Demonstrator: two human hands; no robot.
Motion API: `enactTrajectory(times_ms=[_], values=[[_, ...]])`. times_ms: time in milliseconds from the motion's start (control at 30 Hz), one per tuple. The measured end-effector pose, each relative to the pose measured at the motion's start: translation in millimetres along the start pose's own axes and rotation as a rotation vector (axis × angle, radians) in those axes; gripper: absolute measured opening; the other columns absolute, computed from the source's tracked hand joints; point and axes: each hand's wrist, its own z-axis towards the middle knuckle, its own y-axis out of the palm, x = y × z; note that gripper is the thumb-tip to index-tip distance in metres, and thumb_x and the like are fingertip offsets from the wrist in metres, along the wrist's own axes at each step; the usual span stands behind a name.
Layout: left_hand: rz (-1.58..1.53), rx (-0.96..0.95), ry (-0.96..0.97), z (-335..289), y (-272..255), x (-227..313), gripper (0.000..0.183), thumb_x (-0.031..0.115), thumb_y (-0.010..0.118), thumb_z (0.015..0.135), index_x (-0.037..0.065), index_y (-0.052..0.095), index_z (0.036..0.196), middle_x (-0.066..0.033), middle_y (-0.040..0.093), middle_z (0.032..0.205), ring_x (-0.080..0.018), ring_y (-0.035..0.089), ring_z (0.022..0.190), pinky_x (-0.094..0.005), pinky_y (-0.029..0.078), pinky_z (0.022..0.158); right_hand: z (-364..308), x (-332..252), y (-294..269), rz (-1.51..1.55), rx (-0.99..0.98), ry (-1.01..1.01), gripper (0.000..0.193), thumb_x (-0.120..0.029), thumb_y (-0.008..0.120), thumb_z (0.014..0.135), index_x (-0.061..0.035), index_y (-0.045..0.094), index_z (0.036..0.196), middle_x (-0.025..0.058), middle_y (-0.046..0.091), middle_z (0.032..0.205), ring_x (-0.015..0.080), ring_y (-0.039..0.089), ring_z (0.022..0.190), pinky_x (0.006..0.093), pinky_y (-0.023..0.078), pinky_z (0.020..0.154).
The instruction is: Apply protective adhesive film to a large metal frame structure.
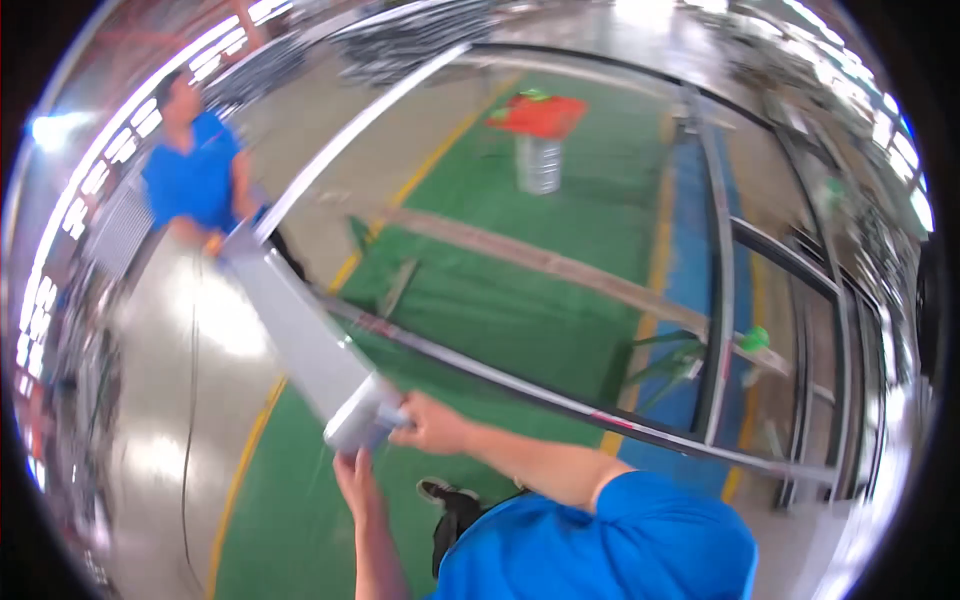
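A long, wide silver-grey metal profile [305, 335] slants from my hands up to the far left. My left hand [357, 482] holds its near end from below, thumb side up against the edge. My right hand [437, 422] is closed at the same end, on its right side; motion blur hides the exact grip. At the far end, a co-worker's hand [215, 243] is on the profile. Just right of it, a large metal frame [520, 383] with dark and silver bars lies raised above the floor.
A co-worker in a blue shirt [195, 170] stands at the far left. Inside the frame's outline, a red board [540, 117] rests on a pale ribbed drum [539, 165]. A brown beam [540, 262] crosses beneath the frame. Stacked metal bars [410, 40] lie at the back.
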Motion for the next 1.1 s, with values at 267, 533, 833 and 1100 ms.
enactTrajectory(times_ms=[267,533,833,1100], values=[[0.109,0.096,0.050,-24,26,36,0.032,0.017,0.061,0.090,-0.003,0.053,0.114,-0.0085,0.060,0.104,-0.0150,0.055,0.098,-0.0297,0.043,0.088,-25,-33,-41,0.350,-0.007,0.182,0.045,-0.027,0.068,0.089,0.0063,0.057,0.116,0.0109,0.047,0.135,0.0115,0.056,0.063,0.0287,0.049,0.056],[-0.033,0.092,0.056,-54,23,35,0.029,0.014,0.057,0.094,-0.001,0.052,0.118,-0.0052,0.057,0.106,-0.0142,0.052,0.100,-0.0282,0.041,0.090,-48,-49,-45,0.492,-0.070,0.256,0.047,-0.030,0.068,0.091,-0.0028,0.052,0.126,-0.0010,0.053,0.088,0.0080,0.054,0.065,0.0257,0.048,0.057],[-0.906,-0.105,-0.130,-63,-4,9,0.054,0.043,0.025,0.105,0.003,0.036,0.140,-0.0137,0.048,0.135,-0.0303,0.051,0.122,-0.0444,0.043,0.103,-62,-117,16,-0.077,-0.059,-0.346,0.028,-0.025,0.072,0.084,-0.0020,0.060,0.094,0.0270,0.037,0.139,0.0403,0.061,0.099,0.0424,0.052,0.078],[-0.937,-0.068,-0.124,-63,-14,23,0.052,0.046,0.027,0.103,0.007,0.043,0.135,-0.0147,0.056,0.125,-0.0331,0.058,0.112,-0.0472,0.048,0.096,-51,-135,32,-0.127,-0.224,-0.321,0.026,-0.023,0.073,0.082,-0.0022,0.059,0.090,0.0288,0.034,0.139,0.0442,0.062,0.096,0.0461,0.053,0.082]])
